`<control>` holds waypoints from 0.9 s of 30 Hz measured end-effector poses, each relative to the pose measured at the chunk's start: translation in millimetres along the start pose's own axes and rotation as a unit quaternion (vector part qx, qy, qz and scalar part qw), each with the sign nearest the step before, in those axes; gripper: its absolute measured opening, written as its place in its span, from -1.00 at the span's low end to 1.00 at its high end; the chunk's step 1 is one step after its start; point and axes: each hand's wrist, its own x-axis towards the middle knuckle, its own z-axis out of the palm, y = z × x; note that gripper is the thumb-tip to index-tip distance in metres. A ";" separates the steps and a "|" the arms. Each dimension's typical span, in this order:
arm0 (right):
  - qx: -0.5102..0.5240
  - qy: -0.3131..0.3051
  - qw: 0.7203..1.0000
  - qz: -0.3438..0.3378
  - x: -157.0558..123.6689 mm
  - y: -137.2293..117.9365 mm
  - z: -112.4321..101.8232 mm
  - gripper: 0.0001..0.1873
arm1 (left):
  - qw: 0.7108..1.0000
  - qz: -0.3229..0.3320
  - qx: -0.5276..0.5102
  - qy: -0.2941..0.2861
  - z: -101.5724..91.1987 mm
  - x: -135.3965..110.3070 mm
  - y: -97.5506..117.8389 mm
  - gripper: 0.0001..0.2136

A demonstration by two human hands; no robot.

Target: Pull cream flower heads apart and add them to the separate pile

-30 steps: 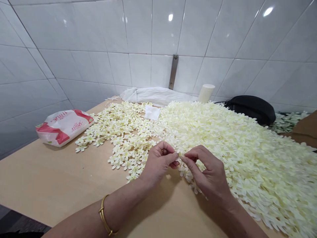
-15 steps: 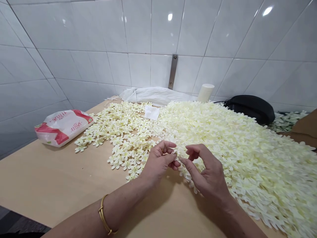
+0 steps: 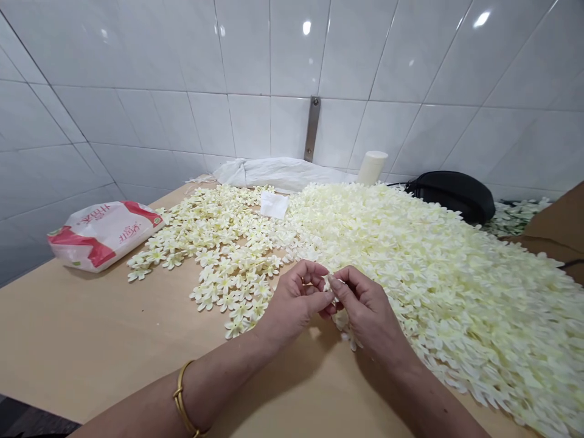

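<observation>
My left hand (image 3: 296, 298) and my right hand (image 3: 365, 304) meet above the front of the table, fingertips almost touching. Between them they pinch a small pale artificial flower (image 3: 329, 285), mostly covered by the fingers. Both hands are closed on it. A big heap of cream-white artificial flowers (image 3: 433, 261) lies right behind and to the right of my right hand. To the left, a thinner spread of flowers with yellowish centres (image 3: 219, 243) reaches close to my left hand.
A red-and-white tissue pack (image 3: 107, 234) lies on the wooden table (image 3: 91, 322) at left. Behind the flowers are a white tissue (image 3: 274, 205), a white plastic bag (image 3: 283, 173), a cream cylinder (image 3: 372, 168), a black case (image 3: 451, 194) and brown cardboard (image 3: 554, 225). A tiled wall stands behind.
My right hand has moved left, and its fingers have closed in on the flower beside my left fingertips. The whole view has shifted slightly.
</observation>
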 end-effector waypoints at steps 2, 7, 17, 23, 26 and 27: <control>-0.064 0.036 0.997 -0.016 0.4 1.1 0.3 -0.71 | 1.000 -0.003 0.000 -0.001 -0.3 -0.2 -0.4 -0.76; -0.185 0.103 0.975 -0.065 1.7 3.4 -0.5 -0.61 | 1.000 -0.017 0.006 -0.012 -0.3 -0.9 -1.9 -0.80; -0.153 0.130 0.976 -0.087 3.2 1.8 -5.4 -0.61 | 0.995 -0.011 0.096 0.015 -1.7 -0.6 4.0 -0.85; -0.061 0.101 0.993 -0.031 7.4 1.4 -16.5 -0.62 | 0.941 -0.039 0.317 -0.108 -9.8 -3.8 7.1 -0.90; -0.075 0.097 0.992 -0.041 6.9 1.3 -16.8 -0.59 | 0.921 -0.013 0.369 -0.121 -10.4 -4.1 5.1 -0.84; -0.087 0.096 0.990 -0.050 6.5 1.1 -16.0 -0.59 | 0.926 -0.010 0.361 -0.112 -9.7 -3.6 5.0 -0.81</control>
